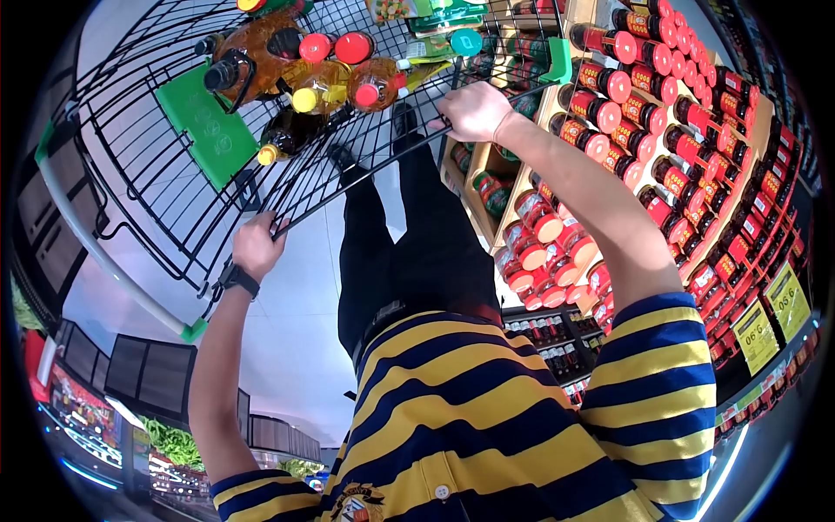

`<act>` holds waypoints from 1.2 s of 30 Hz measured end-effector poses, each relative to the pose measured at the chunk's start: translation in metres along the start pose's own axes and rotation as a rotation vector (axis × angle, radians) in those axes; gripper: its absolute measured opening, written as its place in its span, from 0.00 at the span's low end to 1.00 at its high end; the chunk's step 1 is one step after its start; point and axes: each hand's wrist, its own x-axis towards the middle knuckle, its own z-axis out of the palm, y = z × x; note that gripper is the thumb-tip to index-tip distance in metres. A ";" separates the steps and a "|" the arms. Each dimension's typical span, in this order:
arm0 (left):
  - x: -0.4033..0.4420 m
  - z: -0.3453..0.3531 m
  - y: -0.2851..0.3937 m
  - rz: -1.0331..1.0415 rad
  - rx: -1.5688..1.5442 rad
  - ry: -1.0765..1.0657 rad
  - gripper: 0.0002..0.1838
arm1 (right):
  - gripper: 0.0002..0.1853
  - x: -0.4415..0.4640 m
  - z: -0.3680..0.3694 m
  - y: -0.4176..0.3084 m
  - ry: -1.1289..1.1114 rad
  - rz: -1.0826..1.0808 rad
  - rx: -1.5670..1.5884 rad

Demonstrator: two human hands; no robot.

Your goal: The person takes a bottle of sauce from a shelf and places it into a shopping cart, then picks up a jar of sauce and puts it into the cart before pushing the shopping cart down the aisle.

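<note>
A black wire shopping cart [143, 187] with green plastic parts stands in front of me. My left hand [258, 246], with a dark watch on its wrist, is closed around the near rim of the basket at its left corner. Farther along the same rim, my right hand [474, 111] is wrapped over the wire. Inside the basket lie large brown bottles [252, 56], a yellow-capped oil bottle [322, 87], a red-capped bottle [374, 85] and a dark bottle with a yellow cap [291, 135]. Red-lidded jars [353, 48] and green packets [444, 19] are behind them.
On my right, a wooden display shelf [557, 104] holds many red-lidded jars [609, 113], with yellow price tags [755, 339] at its edge. The cart's grey handle bar [104, 248] runs along the left. My feet [344, 158] stand on the pale floor [287, 326] below the basket.
</note>
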 end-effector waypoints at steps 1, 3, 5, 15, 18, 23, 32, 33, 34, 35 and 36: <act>0.000 0.001 0.000 -0.003 -0.001 -0.001 0.14 | 0.23 0.000 -0.002 0.000 -0.021 0.000 -0.006; 0.001 0.002 -0.001 0.003 0.005 -0.003 0.14 | 0.23 0.002 -0.006 0.002 -0.039 0.002 -0.006; 0.002 0.002 -0.001 0.000 0.001 -0.010 0.14 | 0.23 0.003 -0.006 0.003 -0.027 0.000 -0.010; 0.003 0.000 0.005 0.048 -0.019 0.039 0.12 | 0.23 0.005 -0.012 0.002 -0.047 0.029 -0.043; 0.004 0.001 0.004 0.047 -0.018 0.043 0.12 | 0.22 0.005 -0.013 0.001 -0.042 0.036 -0.045; 0.004 0.003 0.002 0.049 -0.011 0.055 0.12 | 0.22 0.006 -0.015 0.001 -0.048 0.040 -0.067; 0.003 0.003 0.002 0.022 -0.016 0.038 0.13 | 0.23 0.005 -0.013 0.002 -0.034 0.035 -0.056; 0.003 0.003 0.002 0.021 -0.016 0.038 0.13 | 0.23 0.005 -0.013 0.002 -0.028 0.033 -0.052; 0.004 0.003 0.003 0.020 -0.011 0.032 0.14 | 0.23 0.005 -0.013 0.002 -0.028 0.033 -0.052; 0.004 0.002 0.003 0.018 -0.006 0.025 0.14 | 0.23 0.005 -0.012 0.002 -0.030 0.033 -0.057; 0.004 0.003 0.002 0.017 -0.006 0.026 0.14 | 0.23 0.005 -0.012 0.002 -0.031 0.033 -0.062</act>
